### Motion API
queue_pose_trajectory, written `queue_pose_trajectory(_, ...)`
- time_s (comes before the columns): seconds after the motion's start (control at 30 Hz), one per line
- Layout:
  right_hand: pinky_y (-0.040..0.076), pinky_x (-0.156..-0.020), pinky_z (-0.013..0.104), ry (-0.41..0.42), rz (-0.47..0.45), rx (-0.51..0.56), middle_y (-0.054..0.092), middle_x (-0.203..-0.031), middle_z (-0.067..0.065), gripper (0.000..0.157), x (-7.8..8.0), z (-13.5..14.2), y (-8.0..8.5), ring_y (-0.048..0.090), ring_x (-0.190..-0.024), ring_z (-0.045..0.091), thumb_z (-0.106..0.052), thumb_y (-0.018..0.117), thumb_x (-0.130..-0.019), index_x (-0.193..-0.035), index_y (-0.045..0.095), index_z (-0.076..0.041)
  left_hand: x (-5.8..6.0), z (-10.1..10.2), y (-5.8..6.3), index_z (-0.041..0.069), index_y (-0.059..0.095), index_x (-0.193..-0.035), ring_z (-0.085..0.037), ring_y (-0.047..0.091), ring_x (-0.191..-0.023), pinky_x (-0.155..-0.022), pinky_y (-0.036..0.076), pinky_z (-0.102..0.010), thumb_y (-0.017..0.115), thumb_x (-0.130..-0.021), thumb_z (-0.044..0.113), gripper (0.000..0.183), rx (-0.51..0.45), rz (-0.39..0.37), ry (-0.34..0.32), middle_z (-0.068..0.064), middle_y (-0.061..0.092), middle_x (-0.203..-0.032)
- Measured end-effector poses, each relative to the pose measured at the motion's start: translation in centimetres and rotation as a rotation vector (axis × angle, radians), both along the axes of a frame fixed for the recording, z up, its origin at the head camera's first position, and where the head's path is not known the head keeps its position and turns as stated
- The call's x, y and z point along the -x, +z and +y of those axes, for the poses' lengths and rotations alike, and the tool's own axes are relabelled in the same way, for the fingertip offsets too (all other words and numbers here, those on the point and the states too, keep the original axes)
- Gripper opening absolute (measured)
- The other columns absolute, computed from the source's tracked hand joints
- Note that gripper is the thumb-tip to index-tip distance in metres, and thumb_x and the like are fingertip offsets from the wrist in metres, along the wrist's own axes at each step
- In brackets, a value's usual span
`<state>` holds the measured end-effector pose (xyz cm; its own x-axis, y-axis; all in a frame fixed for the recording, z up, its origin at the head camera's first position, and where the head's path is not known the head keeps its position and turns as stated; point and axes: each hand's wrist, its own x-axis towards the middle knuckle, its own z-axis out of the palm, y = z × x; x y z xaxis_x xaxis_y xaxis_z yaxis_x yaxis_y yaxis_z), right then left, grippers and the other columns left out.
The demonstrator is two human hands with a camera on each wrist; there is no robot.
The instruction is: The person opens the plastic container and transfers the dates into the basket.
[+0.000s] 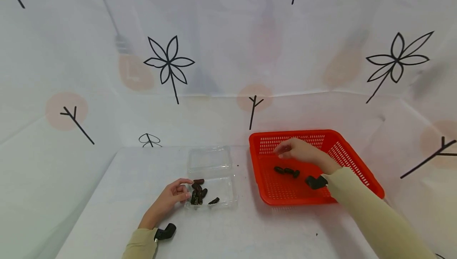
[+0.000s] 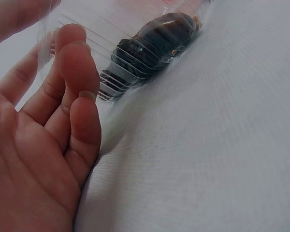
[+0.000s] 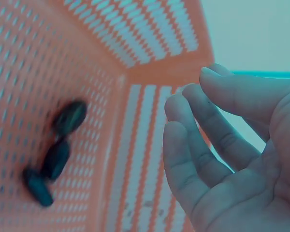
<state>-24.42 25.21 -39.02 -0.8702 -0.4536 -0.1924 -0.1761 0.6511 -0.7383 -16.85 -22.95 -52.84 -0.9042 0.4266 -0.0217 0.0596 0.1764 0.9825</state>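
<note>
So, bskt (image 1: pixel 267 171) on tbl (image 1: pixel 214 235), floral bkgd (image 1: pixel 228 52)

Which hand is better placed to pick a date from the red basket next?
Likely the right hand: it hovers, apparently empty, over the red basket near three dates; the left hand is at the clear clamshell container.

No legible text, labels, brands or numbers in any of the three views. Backdrop cloth (image 1: pixel 221 52): printed line drawings and pale blobs only, no lettering I can read. Red basket (image 1: pixel 258 167) and clear plastic box (image 1: pixel 223 189): nothing readable on either. Black wrist device (image 1: pixel 166 232) on left sleeve: no marking readable.
</note>
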Motion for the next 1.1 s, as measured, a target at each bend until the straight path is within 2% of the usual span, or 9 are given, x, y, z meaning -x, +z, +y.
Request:
queue_pose_trajectory(0.23, 0.052, -0.089, 0.043, 0.081, 0.041, 0.015, 0.069, -0.110, 0.004, 0.024, -0.4, -3.1, 0.8, 0.063, -0.101, 0.030, -0.008, 0.067, -0.094, -0.117, 0.071, -0.008, 0.1, -0.1, -0.3, -0.002, 0.051, -0.135, -0.018, 0.053, -0.072, -0.070, 0.047, -0.029, 0.067, -0.096, 0.012, 0.044, 0.003, 0.036, -0.013, -0.005, 0.055, -0.083)
queue_pose_trajectory(0.4, 0.053, -0.087, 0.044, 0.135, 0.047, 0.016, 0.069, -0.110, 0.006, 0.023, -0.8, -5.1, 0.9, 0.063, -0.101, 0.027, -0.007, 0.067, -0.094, -0.117, 0.072, -0.008, 0.0, 0.0, 0.0, -0.003, 0.050, -0.135, -0.015, 0.053, -0.073, -0.070, 0.046, -0.028, 0.067, -0.096, 0.011, 0.045, -0.009, 0.016, -0.008, -0.004, 0.056, -0.084)
queue_pose_trajectory(0.6, 0.053, -0.085, 0.038, 0.168, 0.067, -0.006, 0.070, -0.104, -0.001, 0.022, -1.1, -7.7, 0.7, 0.061, -0.098, 0.019, -0.008, 0.069, -0.093, -0.112, 0.074, -0.016, -0.1, 0.0, 0.0, -0.005, 0.050, -0.135, -0.012, 0.053, -0.072, -0.070, 0.047, -0.028, 0.067, -0.096, 0.010, 0.045, -0.026, 0.018, -0.016, -0.003, 0.056, -0.083)
queue_pose_trajectory(0.7, 0.054, -0.084, 0.035, 0.216, 0.079, -0.003, 0.070, -0.102, -0.003, 0.022, -1.1, -9.1, 0.5, 0.064, -0.096, 0.018, -0.006, 0.068, -0.093, -0.111, 0.074, -0.015, 0.0, 0.0, -0.2, -0.006, 0.049, -0.135, -0.011, 0.054, -0.072, -0.070, 0.047, -0.027, 0.066, -0.096, 0.009, 0.045, -0.032, 0.019, -0.018, -0.002, 0.057, -0.083)
queue_pose_trajectory(0.87, 0.053, -0.082, 0.032, 0.274, 0.053, -0.017, 0.069, -0.102, -0.002, 0.022, -0.9, -11.6, 0.0, 0.064, -0.095, 0.016, -0.005, 0.067, -0.093, -0.111, 0.074, -0.016, 0.0, 0.1, -0.4, -0.005, 0.050, -0.135, -0.011, 0.054, -0.072, -0.069, 0.047, -0.027, 0.066, -0.096, 0.010, 0.045, -0.014, 0.010, -0.005, -0.001, 0.057, -0.084)
queue_pose_trajectory(1.1, 0.052, -0.083, 0.030, 0.360, -0.036, -0.057, 0.069, -0.105, 0.002, 0.023, -1.0, -15.1, -1.0, 0.062, -0.096, 0.015, -0.005, 0.068, -0.093, -0.114, 0.073, -0.012, -0.1, 0.2, -0.1, -0.005, 0.050, -0.134, -0.009, 0.054, -0.070, -0.067, 0.046, -0.026, 0.066, -0.096, 0.010, 0.044, -0.020, 0.014, 0.008, 0.000, 0.056, -0.082)
